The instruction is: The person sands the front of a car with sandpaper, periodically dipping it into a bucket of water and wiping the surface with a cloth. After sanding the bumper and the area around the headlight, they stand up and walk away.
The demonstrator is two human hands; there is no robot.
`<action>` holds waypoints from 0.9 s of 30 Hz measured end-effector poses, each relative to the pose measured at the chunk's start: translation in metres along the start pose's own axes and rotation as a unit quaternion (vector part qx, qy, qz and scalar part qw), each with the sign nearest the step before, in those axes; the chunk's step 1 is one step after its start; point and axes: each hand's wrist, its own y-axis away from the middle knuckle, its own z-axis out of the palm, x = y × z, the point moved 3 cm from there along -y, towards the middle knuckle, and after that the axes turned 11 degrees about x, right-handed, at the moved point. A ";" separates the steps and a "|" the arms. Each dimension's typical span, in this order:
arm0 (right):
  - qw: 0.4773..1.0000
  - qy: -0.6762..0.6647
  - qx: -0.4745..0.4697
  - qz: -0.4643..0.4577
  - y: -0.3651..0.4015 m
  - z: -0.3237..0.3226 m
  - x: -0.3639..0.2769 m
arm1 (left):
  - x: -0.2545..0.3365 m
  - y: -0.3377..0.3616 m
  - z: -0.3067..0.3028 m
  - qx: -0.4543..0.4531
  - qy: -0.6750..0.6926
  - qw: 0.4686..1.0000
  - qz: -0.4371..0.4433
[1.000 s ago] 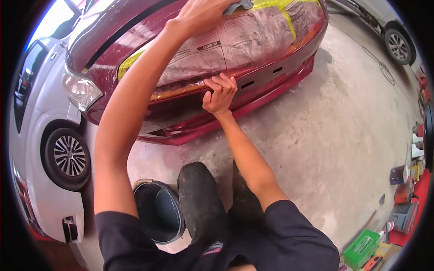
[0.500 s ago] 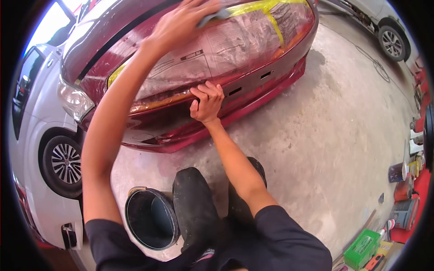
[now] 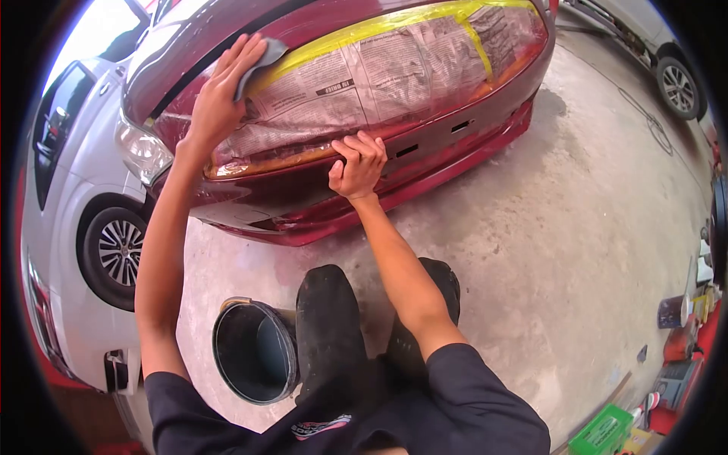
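Observation:
My left hand (image 3: 218,102) presses a grey sheet of sandpaper (image 3: 263,64) against the maroon car's front, near the left end of the masked grille. Part of the sheet curls up past my fingers. My right hand (image 3: 358,165), fingers bent, grips the upper edge of the maroon bumper (image 3: 292,199) below the grille opening. Newspaper (image 3: 394,72) under clear plastic covers that opening, with yellow masking tape (image 3: 364,30) along its top and right side. The bumper's lower part looks dark and wet or glossy.
A black bucket (image 3: 227,345) holding cloudy liquid stands by my left knee. A white car (image 3: 76,227) is close on the left, another vehicle (image 3: 677,80) at the far right. A green box (image 3: 603,431), tins and tools line the right side of the concrete floor (image 3: 546,250).
My left hand has slid the sandpaper left and down along the top of the masked area. My right hand stays on the bumper edge. The view has shifted slightly.

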 end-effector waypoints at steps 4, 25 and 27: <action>1.000 0.003 -0.002 -0.009 -0.002 0.000 0.002 | 0.034 -0.044 0.048 0.040 0.032 0.998 0.033; 0.999 0.017 0.006 -0.038 -0.004 0.004 -0.002 | -0.025 0.062 -0.043 0.091 -0.044 0.984 -0.148; 0.999 0.024 0.013 -0.026 -0.002 0.004 -0.004 | -0.047 0.089 -0.057 0.155 -0.085 0.977 -0.119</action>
